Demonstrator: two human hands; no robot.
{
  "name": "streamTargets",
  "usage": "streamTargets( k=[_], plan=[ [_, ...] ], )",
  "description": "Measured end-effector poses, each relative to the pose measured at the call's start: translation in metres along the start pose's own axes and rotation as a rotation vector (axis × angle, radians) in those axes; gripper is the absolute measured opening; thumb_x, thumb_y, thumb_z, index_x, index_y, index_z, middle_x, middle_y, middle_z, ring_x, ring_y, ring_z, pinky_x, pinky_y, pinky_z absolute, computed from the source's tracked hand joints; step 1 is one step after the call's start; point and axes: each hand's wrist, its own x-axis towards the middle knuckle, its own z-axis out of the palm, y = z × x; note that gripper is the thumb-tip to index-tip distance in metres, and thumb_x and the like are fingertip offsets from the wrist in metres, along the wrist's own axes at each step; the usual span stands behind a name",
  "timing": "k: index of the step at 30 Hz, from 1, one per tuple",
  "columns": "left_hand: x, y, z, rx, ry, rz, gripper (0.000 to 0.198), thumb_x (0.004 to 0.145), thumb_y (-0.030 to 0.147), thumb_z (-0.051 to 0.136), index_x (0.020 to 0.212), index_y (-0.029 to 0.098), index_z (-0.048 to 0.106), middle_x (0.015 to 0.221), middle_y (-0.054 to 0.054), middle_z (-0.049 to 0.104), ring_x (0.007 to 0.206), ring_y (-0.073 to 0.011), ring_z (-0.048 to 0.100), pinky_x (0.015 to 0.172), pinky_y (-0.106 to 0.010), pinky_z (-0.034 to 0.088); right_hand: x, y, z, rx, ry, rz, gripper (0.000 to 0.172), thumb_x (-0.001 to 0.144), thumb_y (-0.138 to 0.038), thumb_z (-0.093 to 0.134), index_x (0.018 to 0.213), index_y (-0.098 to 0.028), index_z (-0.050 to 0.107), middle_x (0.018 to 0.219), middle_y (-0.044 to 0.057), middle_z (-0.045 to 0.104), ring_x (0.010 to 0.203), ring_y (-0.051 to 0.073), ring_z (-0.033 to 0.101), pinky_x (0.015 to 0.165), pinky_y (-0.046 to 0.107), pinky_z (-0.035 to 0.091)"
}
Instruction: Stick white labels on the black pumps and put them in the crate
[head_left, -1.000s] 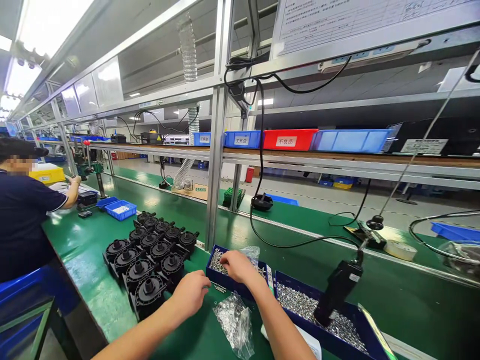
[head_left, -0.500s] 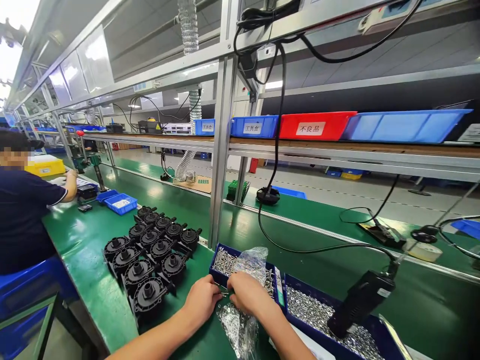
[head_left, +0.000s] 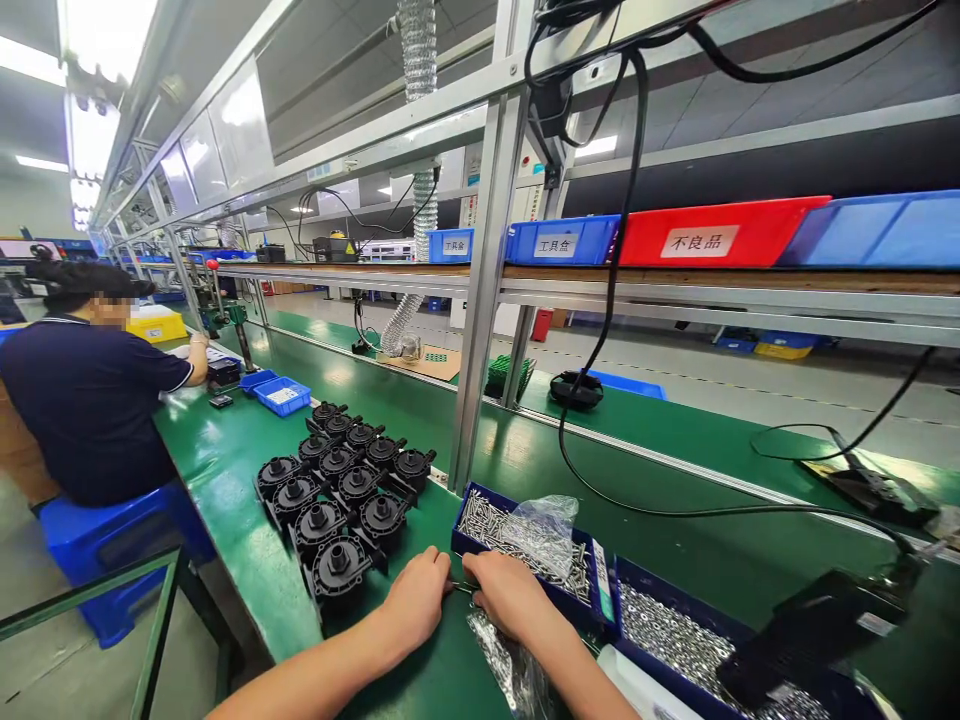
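Note:
My left hand (head_left: 418, 597) and my right hand (head_left: 511, 592) nearly meet over the green bench, fingers closed. Slim metal screws (head_left: 460, 587) show between the fingertips; how many is hard to make out. Just behind my right hand stands a blue bin of long screws (head_left: 471, 517), with a clear plastic bag (head_left: 546, 530) lying on top. Another clear bag with small metal parts (head_left: 501, 662) lies beneath my right wrist. Several round black housings (head_left: 339, 565) stand in rows left of my left hand.
A blue bin of small metal washers (head_left: 667, 625) is at right, a black cabled device (head_left: 817, 630) over it. An upright metal post (head_left: 487, 300) rises behind the screws. A co-worker (head_left: 90, 390) sits at far left near small blue trays (head_left: 283, 395).
The view has swung left, so everything sits further right. My hands stay close together, fingers still pinched around the screws. The bag under my right wrist is now more covered.

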Motion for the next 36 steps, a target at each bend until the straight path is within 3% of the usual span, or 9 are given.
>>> streamTargets(
  k=[4, 6, 11, 17, 20, 22, 27, 31, 36],
  plan=[
    [-0.020, 0.000, -0.009, -0.374, -0.015, -0.125, 0.006, 0.092, 0.018, 0.060, 0.086, 0.018, 0.059, 0.079, -0.005, 0.063, 0.078, -0.0245, 0.066, 0.085, -0.042, 0.052, 0.003, 0.004, 0.006, 0.065, 0.023, -0.076, 0.017, 0.086, -0.015, 0.075, 0.100, -0.024, 0.073, 0.104, 0.005, 0.073, 0.098, 0.028, 0.071, 0.077, 0.030, 0.046],
    [-0.034, 0.004, -0.013, -0.612, -0.042, -0.212, 0.012, 0.094, 0.028, 0.061, 0.091, 0.016, 0.059, 0.079, -0.005, 0.065, 0.069, -0.0208, 0.068, 0.074, -0.036, 0.056, 0.005, 0.005, 0.010, 0.084, 0.019, -0.102, 0.012, 0.087, -0.016, 0.074, 0.096, -0.024, 0.074, 0.103, 0.004, 0.073, 0.096, 0.027, 0.071, 0.076, 0.029, 0.044],
    [-0.064, 0.014, -0.027, -1.109, -0.056, -0.393, 0.031, 0.087, 0.036, 0.078, 0.100, 0.010, 0.068, 0.098, -0.013, 0.072, 0.086, -0.0148, 0.074, 0.083, -0.023, 0.058, 0.011, 0.005, 0.021, 0.102, 0.022, -0.122, 0.011, 0.090, -0.012, 0.066, 0.097, -0.018, 0.072, 0.102, 0.010, 0.072, 0.096, 0.029, 0.069, 0.077, 0.031, 0.044],
    [-0.085, 0.016, -0.034, -1.350, 0.035, -0.445, 0.042, 0.068, 0.034, 0.097, 0.093, 0.009, 0.075, 0.091, -0.011, 0.074, 0.080, -0.0136, 0.073, 0.076, -0.018, 0.059, 0.007, 0.001, 0.012, 0.188, 0.090, -0.172, 0.010, 0.093, -0.009, 0.059, 0.093, -0.018, 0.064, 0.093, 0.009, 0.070, 0.085, 0.027, 0.068, 0.073, 0.032, 0.043],
    [-0.102, 0.006, -0.032, -1.250, 0.162, -0.315, 0.048, 0.062, 0.042, 0.100, 0.090, 0.009, 0.077, 0.083, -0.011, 0.074, 0.076, -0.0185, 0.074, 0.070, -0.022, 0.059, 0.007, -0.019, -0.008, 0.298, 0.200, -0.254, 0.011, 0.100, -0.015, 0.052, 0.097, -0.021, 0.060, 0.092, 0.005, 0.070, 0.087, 0.024, 0.066, 0.076, 0.031, 0.046],
    [-0.116, -0.004, -0.036, -1.093, 0.279, -0.192, 0.046, 0.066, 0.049, 0.096, 0.087, 0.011, 0.079, 0.081, -0.010, 0.074, 0.074, -0.0210, 0.074, 0.066, -0.025, 0.059, 0.011, -0.040, -0.019, 0.369, 0.250, -0.340, 0.013, 0.104, -0.018, 0.049, 0.098, -0.022, 0.061, 0.099, 0.005, 0.070, 0.091, 0.022, 0.066, 0.081, 0.029, 0.047],
    [-0.143, -0.027, -0.078, -0.545, 0.586, -0.012, 0.029, 0.090, 0.048, 0.075, 0.096, 0.021, 0.083, 0.102, -0.010, 0.076, 0.089, -0.0244, 0.074, 0.079, -0.031, 0.061, 0.033, -0.089, -0.022, 0.451, 0.261, -0.513, 0.021, 0.103, -0.016, 0.050, 0.117, -0.023, 0.063, 0.112, 0.004, 0.071, 0.102, 0.022, 0.067, 0.089, 0.028, 0.048],
    [-0.143, -0.046, -0.113, -0.304, 0.772, 0.011, 0.024, 0.093, 0.043, 0.073, 0.103, 0.024, 0.082, 0.106, -0.007, 0.079, 0.099, -0.0251, 0.075, 0.089, -0.033, 0.062, 0.045, -0.106, -0.018, 0.425, 0.238, -0.537, 0.037, 0.100, -0.012, 0.054, 0.135, -0.022, 0.054, 0.113, 0.005, 0.073, 0.102, 0.023, 0.068, 0.086, 0.030, 0.049],
    [-0.125, -0.063, -0.129, -0.120, 0.853, 0.056, 0.021, 0.097, 0.037, 0.067, 0.107, 0.025, 0.080, 0.107, -0.004, 0.080, 0.099, -0.0237, 0.076, 0.092, -0.036, 0.064, 0.047, -0.120, -0.021, 0.317, 0.208, -0.535, 0.045, 0.096, -0.005, 0.056, 0.138, -0.018, 0.050, 0.115, 0.010, 0.073, 0.104, 0.027, 0.069, 0.085, 0.031, 0.048]
  ],
)
